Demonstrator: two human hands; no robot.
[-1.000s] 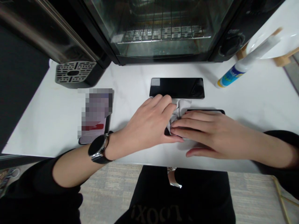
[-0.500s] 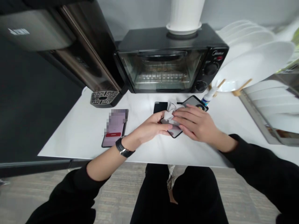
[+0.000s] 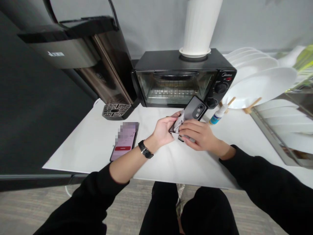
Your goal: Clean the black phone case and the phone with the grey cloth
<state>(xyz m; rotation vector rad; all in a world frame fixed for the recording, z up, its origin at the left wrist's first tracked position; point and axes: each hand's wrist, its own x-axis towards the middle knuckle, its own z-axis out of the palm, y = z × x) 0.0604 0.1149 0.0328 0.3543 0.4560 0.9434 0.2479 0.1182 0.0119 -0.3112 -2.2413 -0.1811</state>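
Observation:
A grey smartphone (image 3: 192, 107) with a dark edge is held tilted above the counter, camera side toward me. My left hand (image 3: 164, 131), fingers closed, grips its left side. A crumpled whitish cloth or tissue (image 3: 179, 123) lies against the phone between both hands. My right hand (image 3: 199, 133) pinches this cloth, its fingers bent over the phone's lower part. The phone's lower end is largely covered by fingers and cloth. Left of my left wrist, another smartphone (image 3: 124, 142) with a lit, partly blurred screen rests on the counter. A small white bottle with a blue label (image 3: 218, 115) stands right of the held phone.
Behind my hands is a black toaster oven (image 3: 181, 62) carrying a white pot (image 3: 199, 29). A tall dark drink dispenser (image 3: 107, 65) stands at left. White plates (image 3: 264, 78) fill a rack at right. The white counter's (image 3: 161, 169) front edge runs before my legs.
The phone's camera end has lifted and tilted toward me. My left hand has shifted along its side. The view has moved, showing more of the dispenser's top.

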